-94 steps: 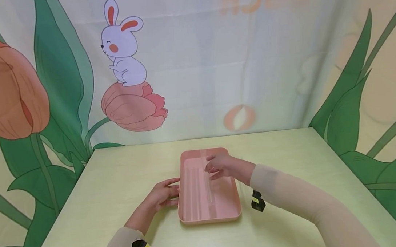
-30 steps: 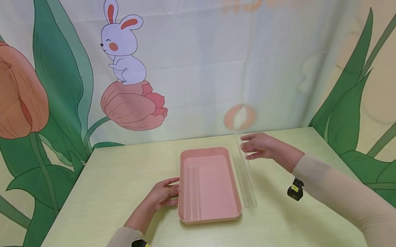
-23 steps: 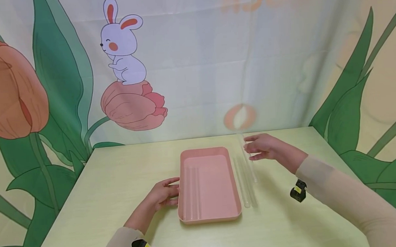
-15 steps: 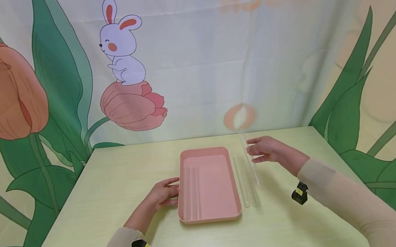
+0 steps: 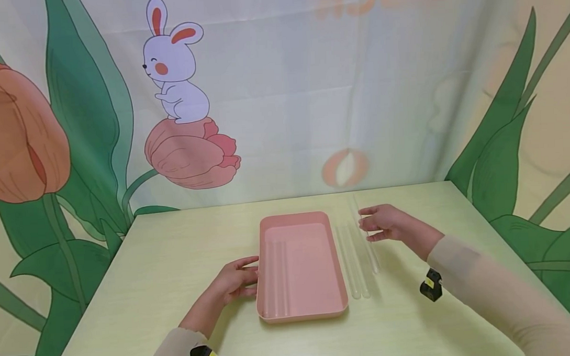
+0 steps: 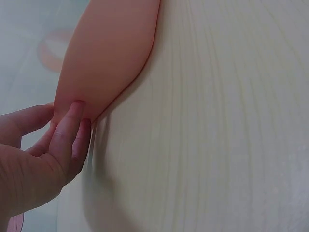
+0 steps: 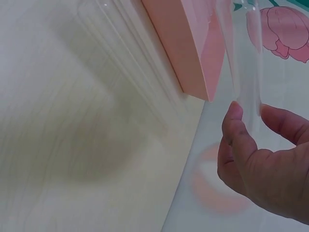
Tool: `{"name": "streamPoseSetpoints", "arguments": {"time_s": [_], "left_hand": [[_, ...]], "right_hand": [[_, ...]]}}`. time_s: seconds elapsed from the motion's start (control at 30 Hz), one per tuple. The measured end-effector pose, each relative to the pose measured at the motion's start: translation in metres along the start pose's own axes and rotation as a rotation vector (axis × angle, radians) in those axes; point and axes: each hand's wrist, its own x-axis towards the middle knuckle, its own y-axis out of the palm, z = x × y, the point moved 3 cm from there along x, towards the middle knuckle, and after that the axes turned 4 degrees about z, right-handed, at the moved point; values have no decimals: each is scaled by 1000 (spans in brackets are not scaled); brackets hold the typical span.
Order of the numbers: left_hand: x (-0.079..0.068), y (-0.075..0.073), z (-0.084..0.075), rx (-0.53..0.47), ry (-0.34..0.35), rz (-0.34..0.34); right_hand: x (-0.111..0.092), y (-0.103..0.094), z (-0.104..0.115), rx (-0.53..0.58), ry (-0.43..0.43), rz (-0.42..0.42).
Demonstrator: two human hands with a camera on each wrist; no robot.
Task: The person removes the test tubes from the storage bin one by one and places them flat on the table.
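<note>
My right hand (image 5: pixel 383 223) pinches a clear test tube (image 5: pixel 374 261) between thumb and fingertips, to the right of the pink tray (image 5: pixel 299 318). The right wrist view shows this same test tube (image 7: pixel 246 58) rising from the fingertips of the hand (image 7: pixel 270 169). Two more clear test tubes (image 5: pixel 351 270) lie side by side on the table, along the tray's right edge. Inside the tray, other clear test tubes (image 5: pixel 276 280) lie lengthwise at its left side. My left hand (image 5: pixel 236 279) touches the tray's left wall with extended fingertips (image 6: pixel 76 107), steady against the outside.
A pale wood-grain table (image 5: pixel 174 244) bears everything. Behind it hangs a curtain (image 5: pixel 282 94) printed with a rabbit and tulips. Each sleeve carries a small black device, such as the one at the right wrist (image 5: pixel 431 285).
From over the tray, my right hand has carried the test tube rightward out beyond the table tubes, then slightly nearer and lower. My left hand stays at the tray's side.
</note>
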Motion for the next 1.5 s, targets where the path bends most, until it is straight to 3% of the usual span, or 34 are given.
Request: {"name": "streamPoseSetpoints", "arguments": {"time_s": [0.73,1.07,1.5], "left_hand": [[0,-2,0,6,-20,-28],[1,-2,1,-1,-18,-30],[0,-5,1,-23,8,13]], "right_hand": [[21,2,-41,30,52,-15],[31,4,-56,55,103,-63],[36,7,-65,28,150,-108]]}}
